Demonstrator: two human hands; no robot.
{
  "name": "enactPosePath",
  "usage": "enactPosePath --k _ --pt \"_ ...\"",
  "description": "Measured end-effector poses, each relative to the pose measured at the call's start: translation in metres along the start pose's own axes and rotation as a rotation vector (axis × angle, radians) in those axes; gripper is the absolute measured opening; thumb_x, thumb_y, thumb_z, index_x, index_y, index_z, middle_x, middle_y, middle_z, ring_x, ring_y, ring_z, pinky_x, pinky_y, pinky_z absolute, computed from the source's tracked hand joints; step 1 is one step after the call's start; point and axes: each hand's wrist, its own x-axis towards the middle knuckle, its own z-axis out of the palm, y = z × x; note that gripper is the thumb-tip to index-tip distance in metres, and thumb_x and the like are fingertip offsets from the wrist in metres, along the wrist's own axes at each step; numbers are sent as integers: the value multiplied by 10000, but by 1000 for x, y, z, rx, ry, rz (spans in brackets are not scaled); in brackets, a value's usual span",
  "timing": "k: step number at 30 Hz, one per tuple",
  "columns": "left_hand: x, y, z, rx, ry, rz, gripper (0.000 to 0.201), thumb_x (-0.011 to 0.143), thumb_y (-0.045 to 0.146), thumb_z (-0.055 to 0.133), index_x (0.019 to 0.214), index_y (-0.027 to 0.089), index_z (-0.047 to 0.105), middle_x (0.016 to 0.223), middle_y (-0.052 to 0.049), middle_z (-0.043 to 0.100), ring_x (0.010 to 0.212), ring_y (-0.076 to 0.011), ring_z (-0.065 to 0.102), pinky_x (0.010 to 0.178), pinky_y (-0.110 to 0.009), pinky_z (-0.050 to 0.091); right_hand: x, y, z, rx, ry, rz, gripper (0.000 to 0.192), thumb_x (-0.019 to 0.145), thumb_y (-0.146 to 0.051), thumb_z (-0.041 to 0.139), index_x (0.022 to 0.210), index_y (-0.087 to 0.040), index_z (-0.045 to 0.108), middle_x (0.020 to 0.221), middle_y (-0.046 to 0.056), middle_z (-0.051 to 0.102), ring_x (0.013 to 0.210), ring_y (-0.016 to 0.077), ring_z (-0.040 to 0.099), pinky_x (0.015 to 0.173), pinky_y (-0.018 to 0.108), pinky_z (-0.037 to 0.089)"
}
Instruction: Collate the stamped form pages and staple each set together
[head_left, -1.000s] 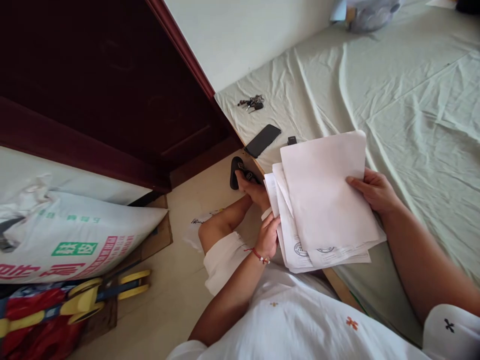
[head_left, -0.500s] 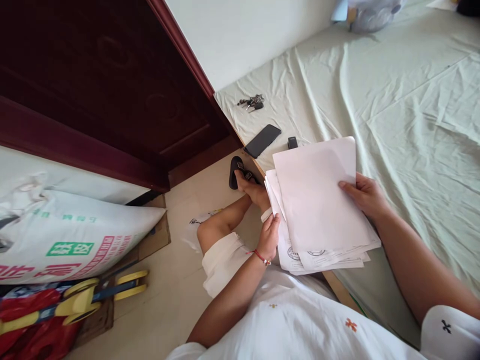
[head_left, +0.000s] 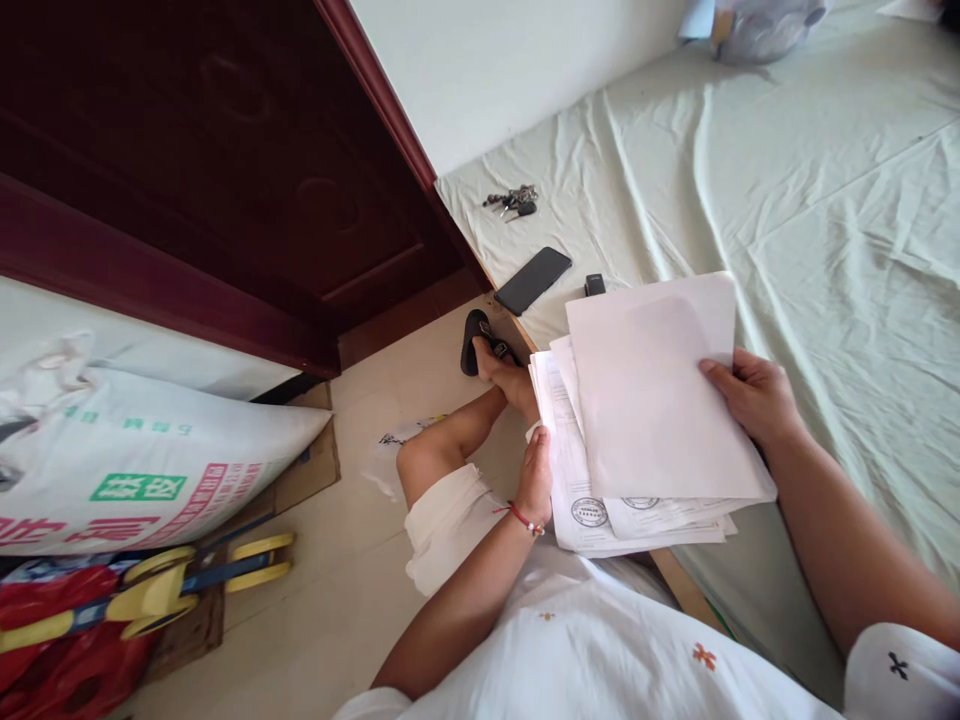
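Top sheet [head_left: 664, 390] is covering most of the lower sheets [head_left: 564, 425]; fine print [head_left: 671, 519] is showing too small to read. Right hand [head_left: 757, 395] is hiding fingertips underneath. Far bag [head_left: 769, 30], left sack [head_left: 172, 440] are running out of frame.

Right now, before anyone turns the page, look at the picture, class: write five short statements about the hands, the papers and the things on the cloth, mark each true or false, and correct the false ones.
1. The right hand grips the top page at its right edge. True.
2. The top page's visible face is covered in round stamps. False: it looks blank; the round stamps show on pages beneath.
3. The left hand is at the left side of the papers. True.
4. A wristwatch is on the left wrist. False: there is a beaded red bracelet.
5. The keys lie on the pale cloth, apart from the phone. True.
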Motion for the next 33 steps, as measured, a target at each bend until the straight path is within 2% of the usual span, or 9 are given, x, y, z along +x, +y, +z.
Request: enactPosePath --k 4,8,13,17,22,28,31,33 --pt "-5 6 6 -40 -120 -5 530 862 625 681 1199 219 725 1373 -101 687 1373 -288 567 1201 -428 394 1 -7 -2 167 87 56 247 748 -416 853 935 -275 777 785 -27 759 589 151 660 525 259 569" --pt "-9 8 9 1 -123 -20 583 813 650 719 1187 203 741 1297 -124 727 1318 -307 612 1194 -455 397 3 -10 -5 287 116 99 228 717 -352 865 919 -298 775 823 -39 779 584 150 680 515 265 577" --pt "-6 8 7 97 -68 14 587 866 650 656 1205 178 739 1333 -123 709 1304 -301 615 1188 -428 401 0 -17 -6 300 -30 189 368 677 -318 877 1021 -266 757 876 5 794 602 192 722 523 300 602" --pt "-3 3 8 130 -54 82 536 912 618 609 1174 174 755 1342 -114 703 1358 -284 571 1224 -393 357 -2 -23 2 266 -157 271 364 627 -299 898 955 -262 746 882 8 797 626 204 737 526 294 615" --pt "-1 -3 8 82 36 48 573 871 632 664 1170 151 751 1355 -135 692 1391 -303 540 1232 -414 349 -8 -30 11 225 -252 305 358 639 -329 901 953 -282 735 940 17 802 702 239 762 583 339 648" --pt "0 -5 8 0 -47 31 594 852 683 649 1166 189 746 1362 -110 692 1374 -295 560 1216 -420 368 -13 -30 12 201 -266 308 366 661 -349 900 976 -281 726 944 31 796 703 247 762 606 364 654" --pt "-1 -3 7 13 -96 20 556 847 656 671 1135 187 752 1283 -105 730 1292 -292 615 1167 -413 416 -14 -25 14 195 -296 313 382 668 -374 902 992 -280 724 948 37 791 715 258 758 635 392 657" --pt "-1 -3 6 54 -72 28 522 823 635 709 1086 187 759 1209 -93 754 1218 -286 649 1129 -409 444 -13 -21 15 161 -320 306 370 705 -398 884 1018 -283 724 947 39 787 711 253 749 643 389 651"
